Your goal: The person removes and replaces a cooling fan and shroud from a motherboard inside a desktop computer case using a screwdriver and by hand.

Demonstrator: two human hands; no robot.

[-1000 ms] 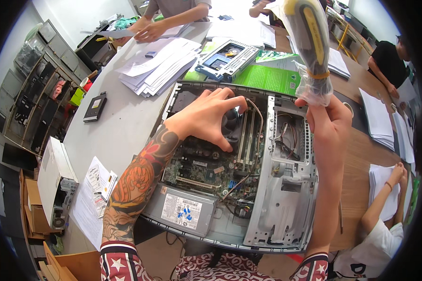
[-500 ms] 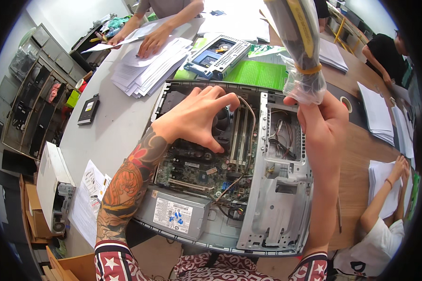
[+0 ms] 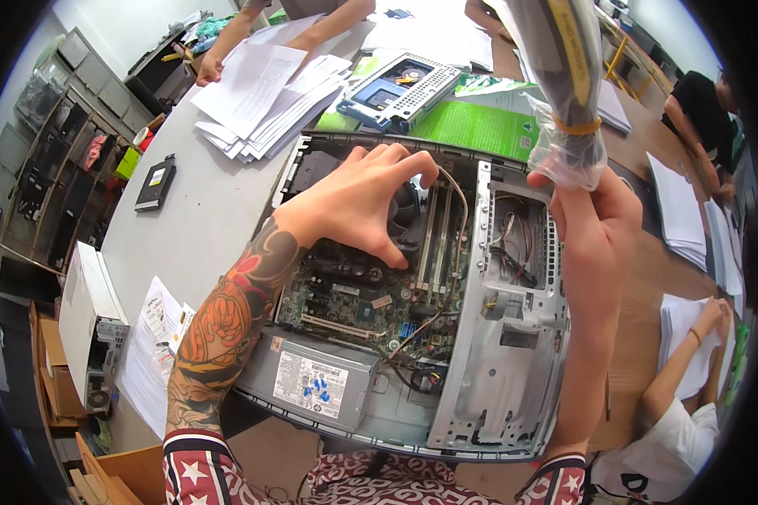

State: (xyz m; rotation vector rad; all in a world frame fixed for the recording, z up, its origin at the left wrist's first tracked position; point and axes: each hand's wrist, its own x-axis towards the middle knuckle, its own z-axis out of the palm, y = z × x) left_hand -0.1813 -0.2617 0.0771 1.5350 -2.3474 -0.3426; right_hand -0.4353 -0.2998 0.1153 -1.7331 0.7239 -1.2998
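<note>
An opened desktop computer case (image 3: pixel 501 404) lies flat in front of me, its green motherboard (image 3: pixel 366 311) exposed. My left hand (image 3: pixel 366 198) is over the round black cooling fan (image 3: pixel 406 206), fingers spread and curved around it. Thumb and index finger are far apart; whether the fingertips press on the fan is hidden. Above the case's right side, my right hand (image 3: pixel 594 215) is closed on the lower end of a black-and-yellow tool (image 3: pixel 568 67) in clear plastic. An orange rubber band ties the wrapping. At the front left of the case sits a silver power supply (image 3: pixel 312 379).
Behind the case are a metal drive cage (image 3: pixel 400 93) and a green sheet (image 3: pixel 480 126). A black drive (image 3: pixel 156 183) lies at left, above a white computer case (image 3: pixel 93 328). Co-workers handle paper stacks (image 3: pixel 261 101) at the far side and right.
My view has shifted slightly. Both my hands keep about the same pose over the case. The far person's hands have moved apart, one lifting a sheet of paper.
</note>
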